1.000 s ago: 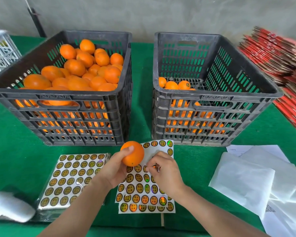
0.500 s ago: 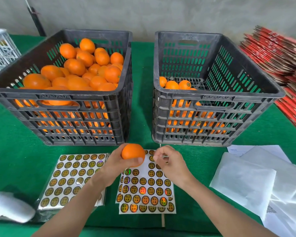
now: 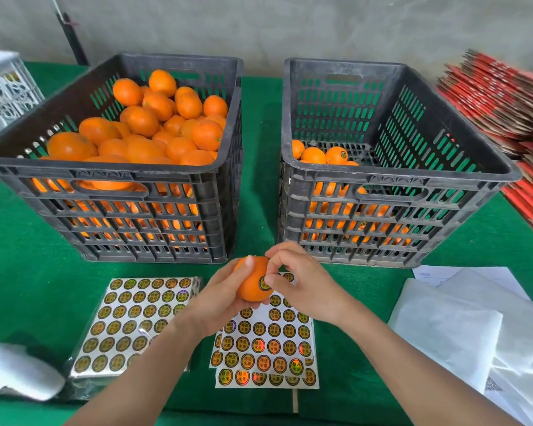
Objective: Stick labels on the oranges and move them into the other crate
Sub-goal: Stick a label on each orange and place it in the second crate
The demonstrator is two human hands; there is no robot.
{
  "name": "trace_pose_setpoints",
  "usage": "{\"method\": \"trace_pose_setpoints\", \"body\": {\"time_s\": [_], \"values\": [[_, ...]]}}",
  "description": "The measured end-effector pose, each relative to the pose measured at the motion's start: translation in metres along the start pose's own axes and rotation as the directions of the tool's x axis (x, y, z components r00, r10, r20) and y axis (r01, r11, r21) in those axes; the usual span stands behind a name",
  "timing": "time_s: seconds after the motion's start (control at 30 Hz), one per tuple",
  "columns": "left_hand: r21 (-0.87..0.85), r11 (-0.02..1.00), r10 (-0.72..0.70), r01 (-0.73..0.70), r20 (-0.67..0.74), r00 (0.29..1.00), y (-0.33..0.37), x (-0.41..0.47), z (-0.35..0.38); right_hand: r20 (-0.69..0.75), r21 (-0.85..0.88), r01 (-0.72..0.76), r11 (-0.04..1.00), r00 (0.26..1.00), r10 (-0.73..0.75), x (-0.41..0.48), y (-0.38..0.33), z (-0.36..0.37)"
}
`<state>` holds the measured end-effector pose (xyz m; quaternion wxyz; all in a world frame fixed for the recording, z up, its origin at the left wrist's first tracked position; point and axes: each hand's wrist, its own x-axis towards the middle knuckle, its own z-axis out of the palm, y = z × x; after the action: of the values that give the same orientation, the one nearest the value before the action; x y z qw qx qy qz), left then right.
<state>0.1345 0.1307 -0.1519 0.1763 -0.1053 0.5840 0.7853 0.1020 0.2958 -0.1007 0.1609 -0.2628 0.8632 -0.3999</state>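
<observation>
The right hand [image 3: 303,287] covers part of the label [image 3: 262,283] on the orange [image 3: 250,290], and with the left hand [image 3: 225,299] it hides the top of the sticker sheet [image 3: 266,348]. The near wall of the right crate [image 3: 397,176] screens most of its oranges [image 3: 313,155], which show only through slots. The red stack [image 3: 502,99] runs off the right edge.

Both bare forearms reach forward from the lower edge and converge at the middle. The left hand [image 3: 225,302] cups an orange [image 3: 250,285] from below and the left, thumb laid over its top. The right hand [image 3: 303,287] meets it from the right, fingers curled, thumb and forefinger pinching against the fruit.
</observation>
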Motion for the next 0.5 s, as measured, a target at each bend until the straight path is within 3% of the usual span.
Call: {"method": "trace_pose_setpoints", "body": {"time_s": [0.13,0.3,0.43,0.5], "values": [[0.057,0.998,0.017,-0.017,0.017,1.0,0.002,-0.003,0.001,-0.07,-0.076,0.018,0.997,0.997,-0.023,-0.004,-0.003,0.005],[0.066,0.998,-0.003,-0.002,0.063,0.998,0.006,-0.006,0.001,-0.108,0.102,-0.041,0.994,0.993,0.052,-0.009,-0.007,0.002],[0.033,0.999,0.03,-0.032,0.051,0.998,0.021,-0.013,0.017,-0.052,-0.182,0.121,0.976,0.99,-0.132,-0.017,-0.018,0.003],[0.25,0.951,0.187,-0.182,0.004,0.982,0.034,-0.014,0.03,-0.146,-0.206,0.178,0.962,0.967,-0.211,-0.016,-0.031,-0.008]]}}
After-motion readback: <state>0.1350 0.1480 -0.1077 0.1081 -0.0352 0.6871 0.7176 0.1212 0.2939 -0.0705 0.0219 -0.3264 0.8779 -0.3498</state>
